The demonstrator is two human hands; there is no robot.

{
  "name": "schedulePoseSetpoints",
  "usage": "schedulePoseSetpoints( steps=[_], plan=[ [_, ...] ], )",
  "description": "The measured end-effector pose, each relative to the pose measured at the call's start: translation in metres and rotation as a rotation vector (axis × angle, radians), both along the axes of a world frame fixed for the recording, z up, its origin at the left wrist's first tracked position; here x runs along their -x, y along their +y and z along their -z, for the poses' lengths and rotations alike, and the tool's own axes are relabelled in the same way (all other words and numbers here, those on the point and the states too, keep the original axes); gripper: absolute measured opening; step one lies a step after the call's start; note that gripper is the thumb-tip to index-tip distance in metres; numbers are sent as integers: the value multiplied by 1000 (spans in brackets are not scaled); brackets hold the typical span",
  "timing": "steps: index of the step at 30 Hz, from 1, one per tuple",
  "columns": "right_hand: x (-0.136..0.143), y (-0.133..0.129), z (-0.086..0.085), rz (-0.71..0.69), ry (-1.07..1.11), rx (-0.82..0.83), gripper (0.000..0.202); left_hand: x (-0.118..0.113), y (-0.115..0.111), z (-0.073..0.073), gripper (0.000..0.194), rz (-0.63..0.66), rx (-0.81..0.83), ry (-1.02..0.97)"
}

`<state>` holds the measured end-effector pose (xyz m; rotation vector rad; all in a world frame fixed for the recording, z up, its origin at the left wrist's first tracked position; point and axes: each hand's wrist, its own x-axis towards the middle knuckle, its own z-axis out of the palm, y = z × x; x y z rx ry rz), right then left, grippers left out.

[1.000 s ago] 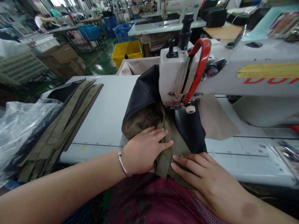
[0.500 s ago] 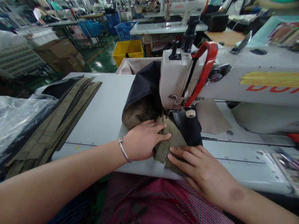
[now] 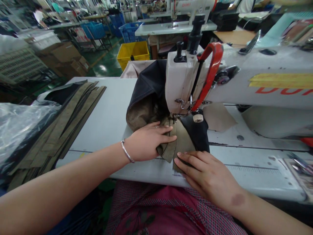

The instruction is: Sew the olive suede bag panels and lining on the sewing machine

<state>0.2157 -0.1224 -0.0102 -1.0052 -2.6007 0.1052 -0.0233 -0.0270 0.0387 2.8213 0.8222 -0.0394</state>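
Observation:
A dark fabric piece (image 3: 144, 85) with an olive-brown inner side lies bunched under the head of a white sewing machine (image 3: 179, 88). An olive strip (image 3: 169, 153) runs along the olive panel (image 3: 184, 135) up to the presser foot. Flat on the strip and the cloth left of it rests my left hand (image 3: 149, 142), fingers stretched toward the needle area. My right hand (image 3: 204, 171) presses the panel's near right edge, its fingers extended and partly covering the cloth. Neither hand is closed around anything. The needle's tip is too small to make out.
Left on the white table (image 3: 114, 94) lies a stack of olive strips (image 3: 70, 120), with clear plastic wrapping (image 3: 22, 130) beside it. A yellow bin (image 3: 133, 51) stands behind the table. Beyond are cardboard boxes (image 3: 62, 55), blue crates (image 3: 130, 31) and another sewing machine (image 3: 190, 8).
The strip and panel have slid farther under the presser foot, away from me. Both hands have moved slightly forward with the cloth and still lie flat on it.

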Motion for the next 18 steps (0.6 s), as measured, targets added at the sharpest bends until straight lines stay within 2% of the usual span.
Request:
schedulePoseSetpoints(
  steps=[2, 4, 7, 10, 15, 18],
  plan=[
    [1, -2, 3, 3, 36, -28, 35, 4, -9, -1, 63, 9, 12, -72],
    [2, -4, 5, 6, 55, -51, 34, 6, -22, 3, 53, 27, -69, -141],
    [3, -6, 7, 14, 57, -41, 31, 2, -47, 17, 34, 89, -262, -171],
    [1, -8, 7, 0, 86, -27, 28, -4, -65, 29, 34, 113, -366, -149],
    [-3, -11, 8, -27, 145, -34, 25, -4, -77, 31, 39, 98, -350, -39],
    [-4, -12, 9, -34, 137, -41, 23, -1, -77, 32, 39, 83, -307, -53]
  ],
)
